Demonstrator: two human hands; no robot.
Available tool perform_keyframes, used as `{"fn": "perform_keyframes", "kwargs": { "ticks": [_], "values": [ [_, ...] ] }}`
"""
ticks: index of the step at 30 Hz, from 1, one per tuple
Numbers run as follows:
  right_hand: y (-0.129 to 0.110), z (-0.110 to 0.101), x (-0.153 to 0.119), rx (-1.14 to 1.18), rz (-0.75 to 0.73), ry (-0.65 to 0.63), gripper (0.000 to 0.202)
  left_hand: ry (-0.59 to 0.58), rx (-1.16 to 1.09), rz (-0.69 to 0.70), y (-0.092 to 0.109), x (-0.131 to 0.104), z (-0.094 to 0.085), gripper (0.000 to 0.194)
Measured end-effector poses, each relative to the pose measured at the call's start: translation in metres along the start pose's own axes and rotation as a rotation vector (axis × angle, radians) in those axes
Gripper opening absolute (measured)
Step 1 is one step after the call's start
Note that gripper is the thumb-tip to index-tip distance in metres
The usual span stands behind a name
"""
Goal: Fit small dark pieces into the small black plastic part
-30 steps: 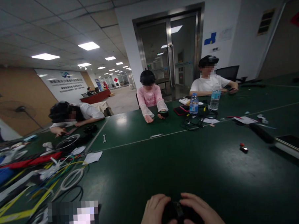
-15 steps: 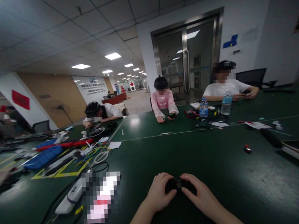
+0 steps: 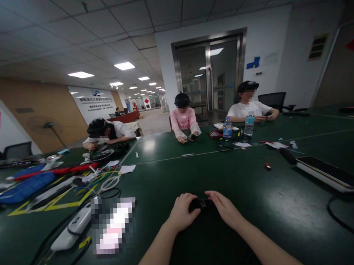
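Observation:
A small black object [image 3: 202,203] rests low over the dark green table [image 3: 156,188], between my two hands. My left hand [image 3: 184,212] curves around its left part, thumb toward me and fingers on the far side. My right hand [image 3: 224,208] is at its right end, fingers stretched out and close together, the fingertips by the object's far edge. The right thumb is hard to make out. What the black object is cannot be told against the dark table.
To the left lie a white power strip [image 3: 72,227], a lit phone [image 3: 115,227], cables and a blue tray [image 3: 27,188]. A small red item [image 3: 268,166] and a white device [image 3: 328,172] lie to the right. Beyond are bottles [image 3: 249,124] and three seated people.
My right hand has loosened from around the black object, its fingers straightening. My left hand keeps its curve around it. The view has turned to the right.

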State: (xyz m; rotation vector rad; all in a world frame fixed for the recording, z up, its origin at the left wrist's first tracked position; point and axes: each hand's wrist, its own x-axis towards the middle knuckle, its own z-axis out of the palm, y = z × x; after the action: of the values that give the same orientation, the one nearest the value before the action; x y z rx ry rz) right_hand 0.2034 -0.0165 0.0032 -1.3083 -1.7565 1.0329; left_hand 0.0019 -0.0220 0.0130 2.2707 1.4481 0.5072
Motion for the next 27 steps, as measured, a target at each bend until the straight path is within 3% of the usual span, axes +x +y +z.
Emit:
{"fn": "perform_keyframes", "kwargs": {
  "ticks": [4,14,27],
  "values": [
    [0.001,0.0,0.001,-0.013,0.008,-0.014,0.048,-0.002,-0.031,0.015,-0.003,-0.001,0.0,0.039],
    [-0.008,-0.009,0.011,-0.066,-0.063,-0.195,0.037,0.006,-0.103,-0.004,-0.007,0.008,0.002,0.037],
    [0.0,0.003,0.004,-0.152,-0.125,-0.111,0.021,0.005,-0.147,-0.029,-0.002,0.0,-0.001,0.046]
  ]
}}
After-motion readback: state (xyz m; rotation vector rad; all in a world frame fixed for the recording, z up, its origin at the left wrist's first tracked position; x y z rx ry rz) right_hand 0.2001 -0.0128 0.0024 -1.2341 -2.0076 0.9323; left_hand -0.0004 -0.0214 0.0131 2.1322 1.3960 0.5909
